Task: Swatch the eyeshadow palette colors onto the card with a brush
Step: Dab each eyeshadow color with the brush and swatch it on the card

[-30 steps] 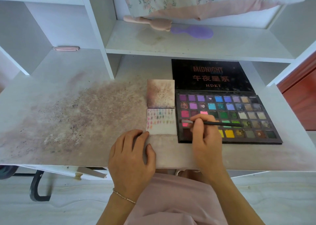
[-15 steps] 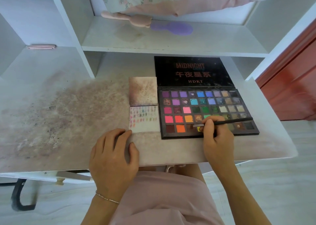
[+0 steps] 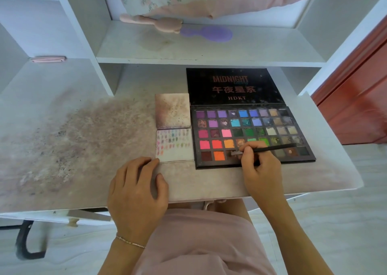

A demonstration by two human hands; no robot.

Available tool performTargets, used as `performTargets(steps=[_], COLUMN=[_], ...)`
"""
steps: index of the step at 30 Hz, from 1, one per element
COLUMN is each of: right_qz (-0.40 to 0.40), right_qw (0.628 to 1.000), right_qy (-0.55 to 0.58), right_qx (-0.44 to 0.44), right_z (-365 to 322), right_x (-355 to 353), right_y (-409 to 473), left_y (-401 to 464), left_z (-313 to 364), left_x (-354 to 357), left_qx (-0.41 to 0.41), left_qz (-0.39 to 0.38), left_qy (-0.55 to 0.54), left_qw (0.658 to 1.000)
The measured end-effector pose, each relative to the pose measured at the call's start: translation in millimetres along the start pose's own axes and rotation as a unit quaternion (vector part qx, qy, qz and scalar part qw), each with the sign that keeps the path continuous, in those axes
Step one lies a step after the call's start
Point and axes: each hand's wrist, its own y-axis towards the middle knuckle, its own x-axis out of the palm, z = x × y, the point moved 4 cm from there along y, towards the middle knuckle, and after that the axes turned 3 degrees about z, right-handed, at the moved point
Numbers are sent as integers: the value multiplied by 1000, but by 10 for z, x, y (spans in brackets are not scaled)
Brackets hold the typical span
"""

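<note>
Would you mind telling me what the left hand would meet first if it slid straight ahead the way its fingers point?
Most likely the swatch card: the left hand lies flat on the desk, fingertips at the card's near left corner, though whether they already touch is unclear.

Your left hand [image 3: 137,188] lies palm down, fingers relaxed and slightly spread, bracelet at the wrist. Your right hand [image 3: 258,168] is curled, fingertips pinched together, forearm angling back toward you.
</note>
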Motion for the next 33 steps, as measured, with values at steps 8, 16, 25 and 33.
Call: performTargets(steps=[8,16,25,33], right_qz=[42,-25,-117,-134], right_qw=[999,996,990,989], right_qy=[24,82,73,52], right_qx=[14,-11,-34,-21], right_z=[-19,-276,-546,-528], right_x=[-11,355,798,847], right_y=[-7,-52,-37,-45], left_y=[14,20,39,33], left_z=[8,4,15,5], left_x=[-10,-18,-35,-36], left_qx=[-3,-11,-16,-21], left_qz=[-9,-13,-25,-34], left_qy=[-2,-7,-15,-20], left_qw=[1000,1000,999,999])
